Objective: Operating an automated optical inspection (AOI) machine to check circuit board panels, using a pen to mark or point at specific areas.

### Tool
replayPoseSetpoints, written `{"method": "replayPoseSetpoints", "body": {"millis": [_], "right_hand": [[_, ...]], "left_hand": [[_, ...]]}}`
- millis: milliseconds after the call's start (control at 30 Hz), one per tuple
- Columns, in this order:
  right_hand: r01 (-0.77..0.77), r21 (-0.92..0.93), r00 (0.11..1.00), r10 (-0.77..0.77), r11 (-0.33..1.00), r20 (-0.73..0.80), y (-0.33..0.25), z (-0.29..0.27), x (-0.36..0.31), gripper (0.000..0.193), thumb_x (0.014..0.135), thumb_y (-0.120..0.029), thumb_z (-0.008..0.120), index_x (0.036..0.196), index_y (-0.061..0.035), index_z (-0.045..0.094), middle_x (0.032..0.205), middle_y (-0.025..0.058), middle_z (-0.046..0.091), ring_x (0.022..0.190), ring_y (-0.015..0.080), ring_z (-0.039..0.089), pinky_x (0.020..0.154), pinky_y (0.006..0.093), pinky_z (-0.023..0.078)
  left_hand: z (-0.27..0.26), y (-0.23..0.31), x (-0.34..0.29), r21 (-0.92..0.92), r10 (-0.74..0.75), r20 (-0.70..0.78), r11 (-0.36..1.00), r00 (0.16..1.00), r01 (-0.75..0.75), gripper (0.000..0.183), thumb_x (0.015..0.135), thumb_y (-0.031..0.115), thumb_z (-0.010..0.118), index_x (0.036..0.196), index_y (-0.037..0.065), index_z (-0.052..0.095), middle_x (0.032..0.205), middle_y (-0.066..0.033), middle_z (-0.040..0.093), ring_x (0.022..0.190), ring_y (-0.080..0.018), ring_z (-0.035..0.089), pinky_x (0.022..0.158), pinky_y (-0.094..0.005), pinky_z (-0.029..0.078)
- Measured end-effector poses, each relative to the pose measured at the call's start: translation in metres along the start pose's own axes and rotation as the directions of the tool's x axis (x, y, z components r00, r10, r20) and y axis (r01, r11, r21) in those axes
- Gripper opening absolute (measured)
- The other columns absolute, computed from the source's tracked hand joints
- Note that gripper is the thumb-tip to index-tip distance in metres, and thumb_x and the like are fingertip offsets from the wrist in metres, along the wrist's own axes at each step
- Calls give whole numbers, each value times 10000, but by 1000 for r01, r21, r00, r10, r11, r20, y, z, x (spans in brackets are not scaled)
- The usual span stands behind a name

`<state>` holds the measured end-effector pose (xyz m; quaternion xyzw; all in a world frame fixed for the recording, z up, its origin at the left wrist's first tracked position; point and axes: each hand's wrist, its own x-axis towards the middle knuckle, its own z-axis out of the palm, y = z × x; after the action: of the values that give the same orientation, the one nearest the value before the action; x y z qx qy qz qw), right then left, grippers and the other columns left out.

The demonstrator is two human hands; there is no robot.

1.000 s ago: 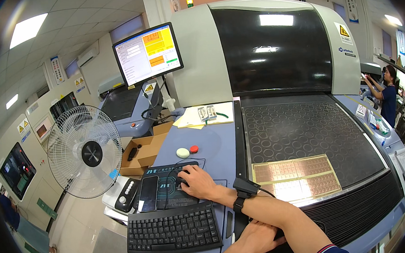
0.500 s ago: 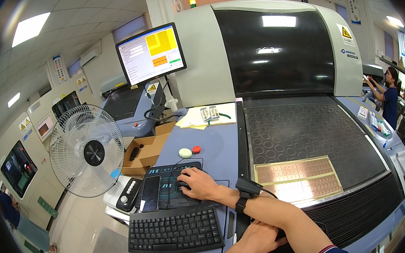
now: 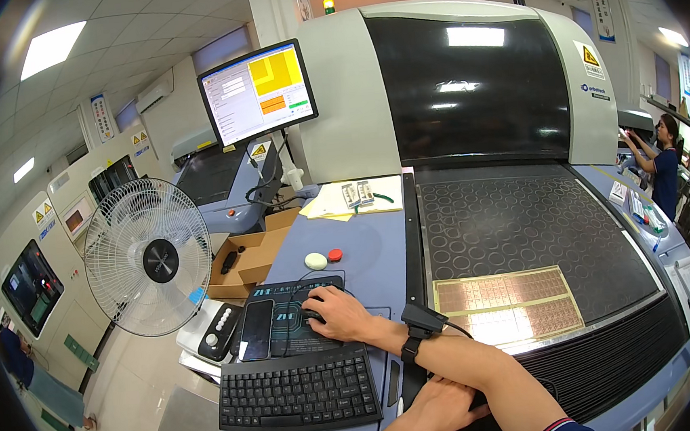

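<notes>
My right hand (image 3: 338,313) is closed over a black computer mouse (image 3: 312,317) on a dark printed mouse pad (image 3: 306,344). Its arm crosses over my left one, with a black device strapped at the wrist (image 3: 420,323). Beneath that forearm my left hand (image 3: 445,407) lies at the desk's edge, open and apparently holding nothing; some of its fingers are hidden. A phone with a dark screen (image 3: 257,331) rests on the pad's left side. The black keyboard (image 3: 298,391) is nearer to me, just left of my left hand.
Right of the desk, a copper-coloured panel (image 3: 506,304) lies on the machine's dark bed (image 3: 516,226). A monitor (image 3: 257,91) stands behind the desk. Red button (image 3: 334,255), white round button (image 3: 315,261), open carton (image 3: 255,259) and fan (image 3: 150,259) are nearby. A person (image 3: 665,162) works at far right.
</notes>
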<state>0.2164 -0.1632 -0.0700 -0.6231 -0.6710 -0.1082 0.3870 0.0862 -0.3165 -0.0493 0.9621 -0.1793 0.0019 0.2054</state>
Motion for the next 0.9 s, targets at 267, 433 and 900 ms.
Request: {"method": "replayPoseSetpoints", "body": {"millis": [267,433,900], "right_hand": [[-69,-46,997,67,997,-33,-3,-1,-1,340,875,-199,722,1183,-62,680,1221,148,630,1144,354,605,993,449,522],[-69,-68,996,65,995,-61,-1,1,-1,352,869,-196,721,1190,-58,679,1223,150,628,1150,353,600,997,444,521],[-63,-73,996,58,995,-71,2,4,-2,351,869,-187,728,1190,-55,673,1224,166,623,1145,365,599,993,449,520]], "left_hand": [[1,0,-1,10,6,-24,1000,1000,-5,686,1016,510,568,1359,-84,562,1381,-298,593,1344,-433,527,1179,-489,374],[-1,1,-1,-3,11,-42,1000,999,-11,679,1018,515,564,1339,-84,577,1366,-299,601,1336,-435,533,1173,-491,379],[1,1,-1,7,7,-48,1000,999,-7,678,1025,525,550,1331,-78,585,1368,-298,599,1342,-440,525,1182,-494,366]]}}
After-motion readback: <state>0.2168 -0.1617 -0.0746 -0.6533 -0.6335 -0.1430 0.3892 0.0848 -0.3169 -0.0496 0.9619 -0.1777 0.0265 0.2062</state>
